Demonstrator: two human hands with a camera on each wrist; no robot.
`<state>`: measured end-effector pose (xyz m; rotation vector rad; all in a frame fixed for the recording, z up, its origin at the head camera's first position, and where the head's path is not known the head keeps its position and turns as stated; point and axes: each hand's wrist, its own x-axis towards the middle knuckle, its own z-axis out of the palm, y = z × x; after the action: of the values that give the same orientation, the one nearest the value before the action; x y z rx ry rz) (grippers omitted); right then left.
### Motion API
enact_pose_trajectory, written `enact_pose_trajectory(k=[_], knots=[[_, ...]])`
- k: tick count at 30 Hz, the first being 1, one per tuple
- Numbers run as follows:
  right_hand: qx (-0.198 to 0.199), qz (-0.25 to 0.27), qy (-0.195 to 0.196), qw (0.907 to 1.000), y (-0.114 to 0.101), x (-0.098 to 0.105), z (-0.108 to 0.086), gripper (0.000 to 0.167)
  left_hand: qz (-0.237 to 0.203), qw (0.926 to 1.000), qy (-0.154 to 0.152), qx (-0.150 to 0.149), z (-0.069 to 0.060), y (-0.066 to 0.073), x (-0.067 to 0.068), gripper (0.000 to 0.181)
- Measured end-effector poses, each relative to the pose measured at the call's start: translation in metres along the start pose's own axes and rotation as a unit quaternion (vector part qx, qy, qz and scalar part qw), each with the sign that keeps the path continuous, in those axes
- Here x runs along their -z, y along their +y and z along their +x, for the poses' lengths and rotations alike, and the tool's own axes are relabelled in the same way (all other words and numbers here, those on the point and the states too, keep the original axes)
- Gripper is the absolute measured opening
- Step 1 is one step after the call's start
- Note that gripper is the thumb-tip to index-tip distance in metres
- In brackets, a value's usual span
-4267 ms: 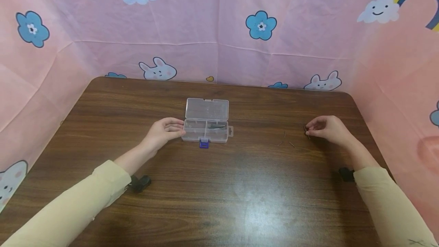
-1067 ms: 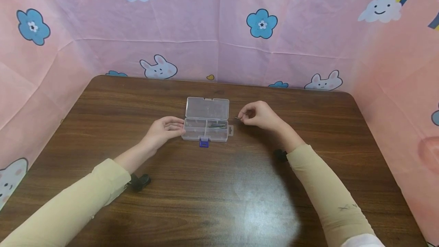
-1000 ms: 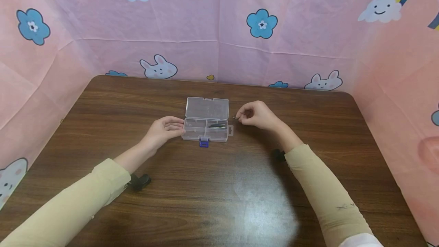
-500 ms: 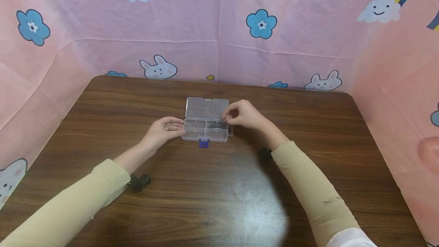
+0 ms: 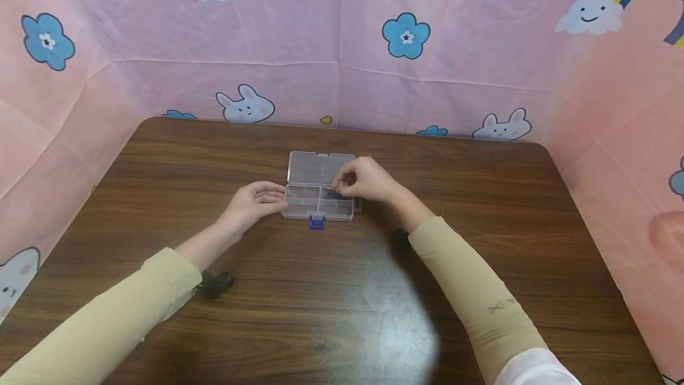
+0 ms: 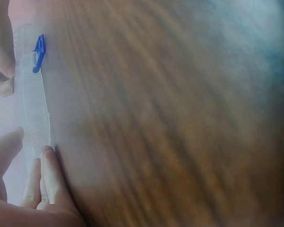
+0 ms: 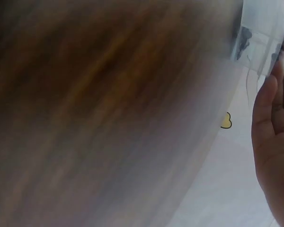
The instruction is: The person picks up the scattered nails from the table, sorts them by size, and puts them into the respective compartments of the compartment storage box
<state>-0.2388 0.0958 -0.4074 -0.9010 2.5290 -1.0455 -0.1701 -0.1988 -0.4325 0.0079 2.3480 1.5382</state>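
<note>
A clear plastic compartment box (image 5: 301, 211) lies on the table with its lid (image 5: 307, 166) raised at the back. A blue latch (image 5: 317, 223) hangs at its front. Against the box's left end rest the nearly straight fingers of my left hand (image 5: 250, 204). Over the back right compartment, my right hand (image 5: 369, 178) pinches a thin nail-like metal piece (image 5: 329, 188) between thumb and fingertips. Several similar pieces (image 5: 332, 196) lie in that compartment, partly hidden by the hand. In the right wrist view, dark bits (image 7: 244, 40) show through the box wall.
Two loose thin metal pieces, one upright in view (image 5: 442, 207) and one slanted (image 5: 453, 224), lie on the brown table (image 5: 342, 290) beside the right forearm. Pink patterned cloth (image 5: 470, 76) stands around the table's back and sides.
My right hand has picked a thin metal piece off the right of the table and carried it left to above the back right compartment. The left hand stays at the box.
</note>
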Motion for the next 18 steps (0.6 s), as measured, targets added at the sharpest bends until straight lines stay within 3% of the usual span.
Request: enact_pose_trajectory(k=[18], knots=[[0.029, -0.073, 0.004, 0.9969, -0.0079, -0.0029, -0.0020, 0.011, 0.000, 1.0000, -0.001, 0.003, -0.0007, 0.0006, 0.0000, 0.051]])
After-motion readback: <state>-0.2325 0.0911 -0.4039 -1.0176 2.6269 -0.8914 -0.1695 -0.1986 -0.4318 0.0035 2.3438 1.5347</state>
